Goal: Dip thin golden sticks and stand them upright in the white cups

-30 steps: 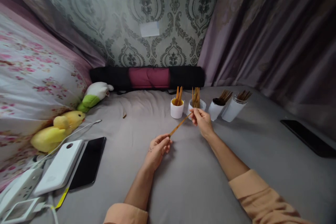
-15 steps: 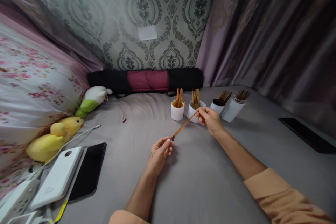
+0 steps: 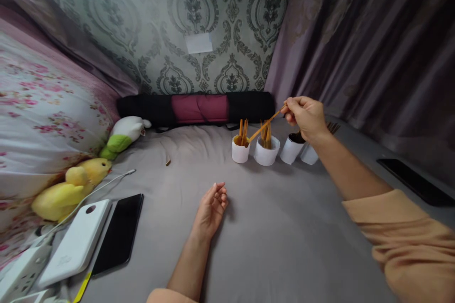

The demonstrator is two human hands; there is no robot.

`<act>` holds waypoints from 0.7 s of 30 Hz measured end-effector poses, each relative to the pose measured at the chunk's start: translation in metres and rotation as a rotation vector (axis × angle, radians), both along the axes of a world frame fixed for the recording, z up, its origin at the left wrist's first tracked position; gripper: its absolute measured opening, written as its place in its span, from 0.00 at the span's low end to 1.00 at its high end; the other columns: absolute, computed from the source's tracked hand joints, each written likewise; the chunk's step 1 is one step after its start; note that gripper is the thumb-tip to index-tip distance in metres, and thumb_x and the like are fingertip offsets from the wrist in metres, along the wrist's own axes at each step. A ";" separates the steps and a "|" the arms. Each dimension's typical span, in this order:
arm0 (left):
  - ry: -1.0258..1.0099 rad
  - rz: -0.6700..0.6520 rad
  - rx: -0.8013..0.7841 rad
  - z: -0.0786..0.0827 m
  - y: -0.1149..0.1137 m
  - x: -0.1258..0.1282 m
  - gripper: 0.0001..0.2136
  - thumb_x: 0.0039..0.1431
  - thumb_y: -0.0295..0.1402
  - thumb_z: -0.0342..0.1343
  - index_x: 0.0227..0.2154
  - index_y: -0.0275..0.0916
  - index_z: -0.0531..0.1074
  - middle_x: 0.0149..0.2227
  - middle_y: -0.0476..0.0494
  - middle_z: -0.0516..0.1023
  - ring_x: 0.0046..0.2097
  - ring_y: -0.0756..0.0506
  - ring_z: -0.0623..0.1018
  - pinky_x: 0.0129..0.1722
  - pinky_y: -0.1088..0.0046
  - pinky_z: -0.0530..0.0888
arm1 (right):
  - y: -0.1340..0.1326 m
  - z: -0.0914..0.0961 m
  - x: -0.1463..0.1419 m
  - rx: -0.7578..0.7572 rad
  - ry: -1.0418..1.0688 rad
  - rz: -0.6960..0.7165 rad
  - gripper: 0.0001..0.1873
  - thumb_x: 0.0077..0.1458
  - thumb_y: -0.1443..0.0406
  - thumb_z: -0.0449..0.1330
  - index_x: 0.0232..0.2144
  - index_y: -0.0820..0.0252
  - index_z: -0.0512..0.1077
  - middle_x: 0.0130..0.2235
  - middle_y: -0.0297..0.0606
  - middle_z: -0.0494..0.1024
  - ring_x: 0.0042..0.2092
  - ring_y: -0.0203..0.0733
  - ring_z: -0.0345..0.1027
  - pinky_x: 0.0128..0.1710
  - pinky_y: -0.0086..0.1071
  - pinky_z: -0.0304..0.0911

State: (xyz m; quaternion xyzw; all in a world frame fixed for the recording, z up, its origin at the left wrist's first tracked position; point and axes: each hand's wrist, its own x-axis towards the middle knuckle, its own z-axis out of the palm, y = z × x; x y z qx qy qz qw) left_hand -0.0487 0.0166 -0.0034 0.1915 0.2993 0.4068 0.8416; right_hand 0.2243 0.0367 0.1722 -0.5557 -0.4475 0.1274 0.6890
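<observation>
My right hand (image 3: 306, 118) pinches the thin upper end of a slim brown wooden stick (image 3: 266, 125). The stick slants down to the left, its wider, dark-tipped end at the rim of the leftmost white cup (image 3: 241, 154). Several similar sticks stand in that cup. To its right a wider white cup (image 3: 266, 155) also holds upright sticks. A dark-mouthed white container (image 3: 289, 152) and another white container (image 3: 310, 154) are partly hidden behind my right hand. Low on the grey sheet, my left hand (image 3: 212, 208) lies with loosely bent fingers and nothing in it.
A black and maroon roll (image 3: 199, 108) lies along the wall. Left are plush toys (image 3: 71, 189), a white power bank (image 3: 76, 241), a black phone (image 3: 119, 234) and a power strip (image 3: 24, 270). Another dark phone (image 3: 415, 181) lies right. A small brown piece (image 3: 168, 163) rests on the sheet (image 3: 270, 236).
My left hand has let go of the stick's dark end and stayed low. My right hand has moved up and right, bringing that end to the leftmost cup's rim.
</observation>
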 end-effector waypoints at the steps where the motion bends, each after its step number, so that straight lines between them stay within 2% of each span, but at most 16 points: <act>1: -0.004 0.001 -0.006 0.000 0.000 0.000 0.10 0.49 0.34 0.58 0.33 0.33 0.71 0.28 0.47 0.70 0.25 0.57 0.68 0.24 0.81 0.65 | 0.004 0.002 0.001 0.015 -0.022 -0.014 0.12 0.49 0.58 0.59 0.24 0.62 0.67 0.22 0.35 0.72 0.16 0.25 0.56 0.11 0.21 0.48; 10: -0.064 0.009 -0.071 0.000 0.003 0.000 0.09 0.51 0.33 0.57 0.32 0.32 0.72 0.27 0.47 0.70 0.25 0.56 0.68 0.23 0.81 0.66 | 0.043 0.001 0.013 0.030 -0.229 -0.049 0.13 0.50 0.58 0.57 0.26 0.64 0.68 0.21 0.33 0.72 0.15 0.25 0.57 0.13 0.20 0.50; 16: -0.079 0.006 -0.085 0.000 0.003 -0.001 0.08 0.53 0.33 0.55 0.32 0.33 0.72 0.27 0.47 0.70 0.25 0.56 0.67 0.24 0.81 0.66 | 0.058 -0.004 -0.005 -0.098 -0.422 -0.051 0.10 0.53 0.62 0.54 0.26 0.64 0.68 0.22 0.33 0.73 0.16 0.24 0.59 0.16 0.20 0.54; 21: -0.093 -0.001 -0.089 0.002 0.000 -0.001 0.08 0.54 0.34 0.54 0.31 0.33 0.72 0.27 0.48 0.71 0.26 0.56 0.67 0.24 0.82 0.66 | 0.068 -0.012 -0.026 -0.149 -0.481 0.018 0.07 0.51 0.66 0.55 0.24 0.64 0.69 0.21 0.32 0.74 0.16 0.26 0.61 0.17 0.20 0.55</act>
